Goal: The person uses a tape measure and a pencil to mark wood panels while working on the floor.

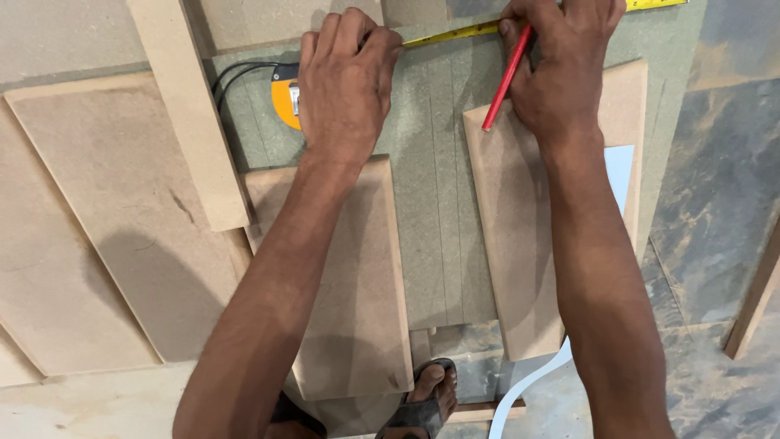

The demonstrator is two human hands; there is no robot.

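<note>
My left hand (345, 77) presses down on a yellow tape measure blade (455, 33) and partly covers its orange case (284, 102). The blade runs right across a greenish-grey board (431, 211) lying on the floor. My right hand (561, 65) grips a red pencil (505, 81) with its upper end at the tape and its lower end pointing down-left. Faint pencil lines run lengthwise down the grey board between my arms.
Brown fibreboard panels lie around: a large one (106, 219) at left, a narrow strip (191, 114), one (357, 293) under my left forearm, another (512, 236) beside my right arm. A black cable (240, 73) loops by the case. My sandalled foot (426, 398) shows below, on marbled floor (715, 203).
</note>
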